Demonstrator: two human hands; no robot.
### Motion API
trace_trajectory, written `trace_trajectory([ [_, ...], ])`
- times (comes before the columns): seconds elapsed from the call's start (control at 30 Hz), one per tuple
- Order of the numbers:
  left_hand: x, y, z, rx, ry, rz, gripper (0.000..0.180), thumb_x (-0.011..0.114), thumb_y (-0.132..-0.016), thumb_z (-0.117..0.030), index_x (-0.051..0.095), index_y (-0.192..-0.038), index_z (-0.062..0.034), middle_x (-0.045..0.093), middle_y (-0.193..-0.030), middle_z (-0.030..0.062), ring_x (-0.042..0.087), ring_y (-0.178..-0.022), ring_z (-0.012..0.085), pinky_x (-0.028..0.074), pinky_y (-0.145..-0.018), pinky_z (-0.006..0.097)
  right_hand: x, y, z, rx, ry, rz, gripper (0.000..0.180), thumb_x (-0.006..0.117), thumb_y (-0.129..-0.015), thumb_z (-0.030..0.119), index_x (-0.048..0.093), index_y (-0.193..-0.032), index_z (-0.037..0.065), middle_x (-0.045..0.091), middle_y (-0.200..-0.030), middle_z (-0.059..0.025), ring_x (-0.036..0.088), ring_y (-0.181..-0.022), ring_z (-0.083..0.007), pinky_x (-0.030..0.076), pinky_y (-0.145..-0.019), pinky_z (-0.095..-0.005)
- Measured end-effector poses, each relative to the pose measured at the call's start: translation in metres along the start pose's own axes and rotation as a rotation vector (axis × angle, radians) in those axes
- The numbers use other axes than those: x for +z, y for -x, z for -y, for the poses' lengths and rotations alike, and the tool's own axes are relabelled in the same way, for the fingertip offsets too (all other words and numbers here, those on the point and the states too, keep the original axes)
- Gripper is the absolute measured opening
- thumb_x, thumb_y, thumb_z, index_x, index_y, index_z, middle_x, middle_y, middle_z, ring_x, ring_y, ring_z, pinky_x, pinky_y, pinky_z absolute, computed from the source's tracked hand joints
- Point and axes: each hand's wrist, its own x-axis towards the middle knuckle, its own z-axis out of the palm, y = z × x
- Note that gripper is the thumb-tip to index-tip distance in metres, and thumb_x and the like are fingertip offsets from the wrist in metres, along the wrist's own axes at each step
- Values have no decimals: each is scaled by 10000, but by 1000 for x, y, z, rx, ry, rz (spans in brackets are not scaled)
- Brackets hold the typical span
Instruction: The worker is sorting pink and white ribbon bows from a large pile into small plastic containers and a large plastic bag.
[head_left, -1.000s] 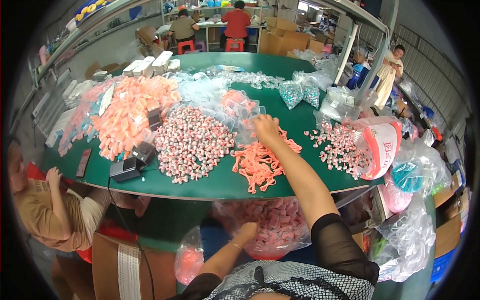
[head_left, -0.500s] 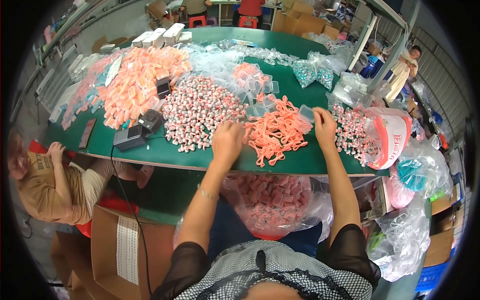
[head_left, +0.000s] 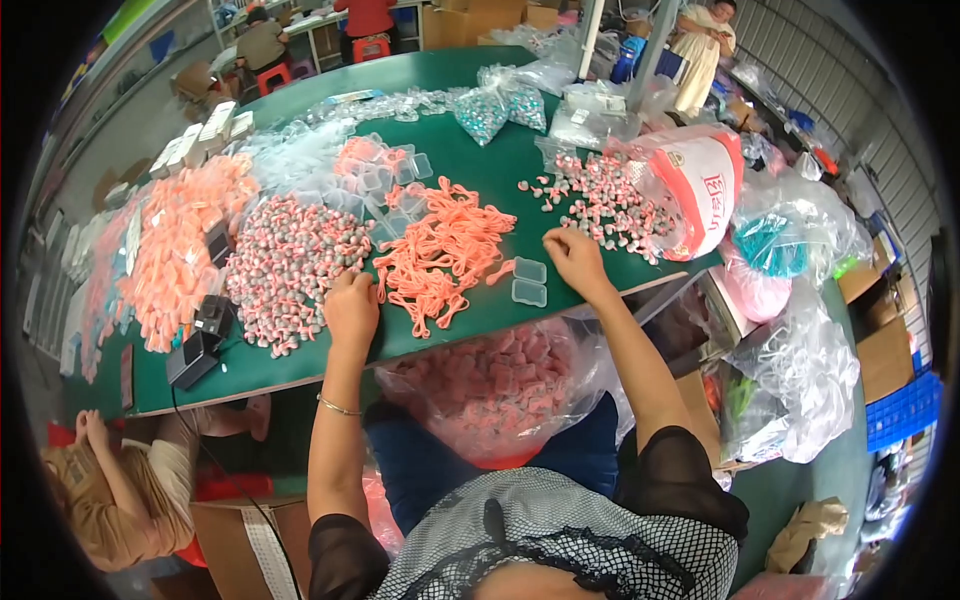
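Observation:
My left hand (head_left: 352, 308) rests at the table's front, between a heap of small grey-and-pink pieces (head_left: 290, 265) and a tangle of coral cords (head_left: 445, 250). Its fingers are closed; whatever they hold, if anything, is hidden. To the right, my right hand (head_left: 576, 264) is loosely curved above the table, apart from the box, with nothing visible in it. Beside it lies a small clear plastic box (head_left: 529, 282), opened flat into two halves. One coral cord bundle (head_left: 500, 272) lies against the box's left side. More grey-and-pink pieces (head_left: 620, 205) spill from a red-and-white bag (head_left: 692, 190).
Coral packs (head_left: 190, 250) and clear boxes (head_left: 380, 165) cover the table's left and back. Dark devices (head_left: 195, 358) stand near the left front edge. A plastic-lined tub of pinkish packs (head_left: 490, 385) sits below the edge. A person (head_left: 115, 490) sits at left.
My right hand has let go of the clear box, which now lies opened on the table. The whole view has shifted, with the table's contents appearing farther left.

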Motion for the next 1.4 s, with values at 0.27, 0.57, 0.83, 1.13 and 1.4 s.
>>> trace_trajectory([
  [0.27,-2,9,-2,-133,44,29,94,655,-823,-87,658,-913,-60,623,-846,132,624,-749,351,492,-617,433,14,-53,-36,-141,617,-141,140,687,-782,203,704,-915,161,669,-968,-29,577,-1000,-245,382,-840,-532],
  [0.57,-15,12,-67,-224,783,-20,153,712,-813,-111,676,-948,-49,660,-853,93,603,-649,175,489,-596,306,25,-59,-32,-227,551,-11,100,656,-781,140,683,-878,151,646,-889,-47,616,-914,-233,358,-873,-497],
  [0.83,45,5,-162,42,738,241,142,711,-787,-103,681,-915,-50,649,-833,93,610,-653,211,487,-602,330,-32,35,36,-364,44,307,115,659,-760,69,647,-873,86,615,-896,-58,594,-925,-247,399,-839,-389],
  [1.13,52,15,-172,81,585,315,136,658,-815,-155,689,-908,-60,610,-897,116,629,-797,314,505,-679,412,-32,57,40,-404,140,299,119,616,-782,34,635,-889,81,610,-915,-52,578,-927,-249,411,-850,-376],
  [1.4,43,17,-167,114,602,343,358,691,-778,-184,626,-1115,-80,590,-947,124,621,-831,322,505,-693,424,-27,61,41,-404,111,206,110,615,-786,32,650,-875,86,615,-878,-46,575,-932,-256,411,-826,-384],
])
